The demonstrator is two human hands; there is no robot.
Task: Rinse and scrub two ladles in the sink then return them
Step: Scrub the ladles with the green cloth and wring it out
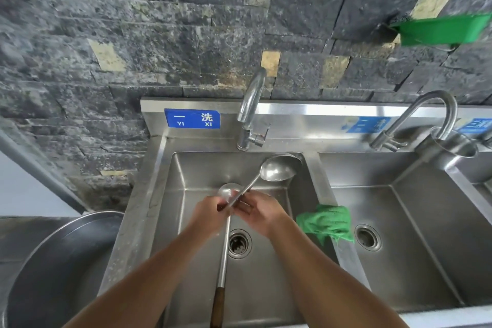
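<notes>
Two steel ladles cross over the left sink basin [181, 194]. The large ladle [278, 169] has its bowl up near the basin's back right corner, and its thin handle slants down-left into my hands. The smaller ladle [229, 190] shows its bowl just above my fingers. Its long shaft runs straight down past the drain [239, 243] to a wooden grip at the bottom edge. My left hand [210, 214] is closed around the smaller ladle just below its bowl. My right hand [259, 212] has thumb and fingers on the large ladle's handle end. No water runs from the faucet [250, 114].
A green cloth [326, 222] lies on the divider between the basins. The right basin [415, 221] has its own faucet [428, 112] and a steel cylinder [452, 144] behind it. A big steel bowl [61, 261] sits left of the sink. A green plastic item [439, 29] hangs on the stone wall.
</notes>
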